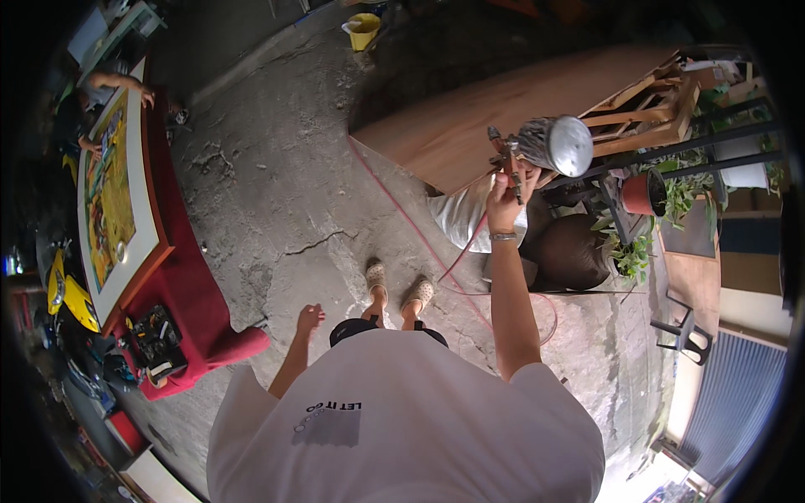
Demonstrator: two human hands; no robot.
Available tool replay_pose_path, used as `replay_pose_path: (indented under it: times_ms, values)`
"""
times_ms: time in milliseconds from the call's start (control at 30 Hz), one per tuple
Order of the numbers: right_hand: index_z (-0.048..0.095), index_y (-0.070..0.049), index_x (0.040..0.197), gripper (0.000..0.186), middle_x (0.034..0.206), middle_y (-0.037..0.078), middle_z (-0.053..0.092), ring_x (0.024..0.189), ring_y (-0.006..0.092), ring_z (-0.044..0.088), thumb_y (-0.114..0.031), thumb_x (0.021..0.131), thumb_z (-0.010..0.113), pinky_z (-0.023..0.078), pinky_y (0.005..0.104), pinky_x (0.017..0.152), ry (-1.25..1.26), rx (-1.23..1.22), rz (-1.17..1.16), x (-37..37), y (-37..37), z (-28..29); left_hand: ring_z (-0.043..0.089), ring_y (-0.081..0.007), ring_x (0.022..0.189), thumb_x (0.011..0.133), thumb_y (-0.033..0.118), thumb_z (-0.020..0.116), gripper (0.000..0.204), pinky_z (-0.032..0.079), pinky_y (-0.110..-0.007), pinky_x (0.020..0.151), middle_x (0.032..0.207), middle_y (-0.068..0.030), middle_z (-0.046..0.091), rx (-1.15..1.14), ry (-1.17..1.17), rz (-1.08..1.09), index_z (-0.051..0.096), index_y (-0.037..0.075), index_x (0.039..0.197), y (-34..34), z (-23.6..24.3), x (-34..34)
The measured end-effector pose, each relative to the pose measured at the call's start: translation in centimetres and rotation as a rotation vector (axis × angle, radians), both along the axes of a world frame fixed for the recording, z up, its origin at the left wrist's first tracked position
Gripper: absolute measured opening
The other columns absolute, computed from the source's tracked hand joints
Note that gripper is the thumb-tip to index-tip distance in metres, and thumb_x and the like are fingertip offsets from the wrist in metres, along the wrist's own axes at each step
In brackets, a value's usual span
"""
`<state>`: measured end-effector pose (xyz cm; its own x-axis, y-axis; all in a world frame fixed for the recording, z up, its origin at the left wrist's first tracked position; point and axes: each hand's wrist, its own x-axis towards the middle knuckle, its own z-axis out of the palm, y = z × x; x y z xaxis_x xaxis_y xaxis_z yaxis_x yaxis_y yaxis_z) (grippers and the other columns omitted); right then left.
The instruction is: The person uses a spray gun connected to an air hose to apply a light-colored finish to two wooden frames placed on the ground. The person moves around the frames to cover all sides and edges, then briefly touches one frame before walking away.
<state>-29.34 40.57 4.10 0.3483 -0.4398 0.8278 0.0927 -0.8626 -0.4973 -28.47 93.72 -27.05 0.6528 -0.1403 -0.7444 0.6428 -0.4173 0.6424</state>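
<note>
My right hand (pixel 506 201) is wrapped round the handle of a spray gun (pixel 508 155), raised out in front of me to the right. A silver metal cup (pixel 568 146) is attached to the gun, its round end facing me. From below the hand a red hose (pixel 463 251) runs down to the floor. My left hand (pixel 311 318) hangs low by my left side with nothing visible in it, its fingers loosely curled and slightly apart. Past the gun lies a large brown wooden panel (pixel 444 126). White sheeting (pixel 457 220) shows behind my right wrist.
Wooden frames (pixel 646 113) lean by the panel. A big brown jar (pixel 570 251) and a red plant pot (pixel 641 194) stand at right. A framed painting (pixel 117 201) rests on a red-draped table (pixel 197 318) at left, a person's arm (pixel 122 81) at it. The hose loops across cracked concrete.
</note>
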Motion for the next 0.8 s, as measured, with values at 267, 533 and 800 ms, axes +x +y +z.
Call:
replay_pose_path:
  times_ms: [267,533,800]
  values:
    - [0.038,0.0,0.126,0.051,0.113,0.016,0.049,0.101,0.0284,0.055,-0.027,0.097,0.07,0.046,0.0423,0.091,-0.018,0.241,0.11,0.3,1.7,-3.0,0.066,-0.0183,0.083,0.101,0.035,0.059,0.039,0.053,-0.033,0.078,0.09,-0.0109,0.07,-0.066,-0.135,-0.457,0.065,-0.004,0.101,-9.4,4.8,-2.2]
    - [0.046,0.001,0.124,0.053,0.106,0.016,0.057,0.088,0.0274,0.062,-0.026,0.091,0.077,0.053,0.0393,0.078,0.19,0.317,0.06,-3.5,1.2,-0.8,0.068,-0.0222,0.082,0.1,0.036,0.057,0.041,0.052,-0.037,0.076,0.092,-0.0134,0.072,0.004,-0.06,-0.504,0.067,-0.004,0.097,-9.7,4.2,0.7]
    - [0.053,-0.005,0.125,0.043,0.114,0.018,0.055,0.104,0.0383,0.062,-0.033,0.095,0.068,0.052,0.047,0.087,0.406,0.512,-0.421,-20.5,11.8,-6.1,0.069,-0.0259,0.084,0.1,0.037,0.057,0.037,0.053,-0.041,0.076,0.096,-0.0139,0.073,0.095,-0.746,-2.0,0.067,0.002,0.098,-6.6,0.5,10.5]
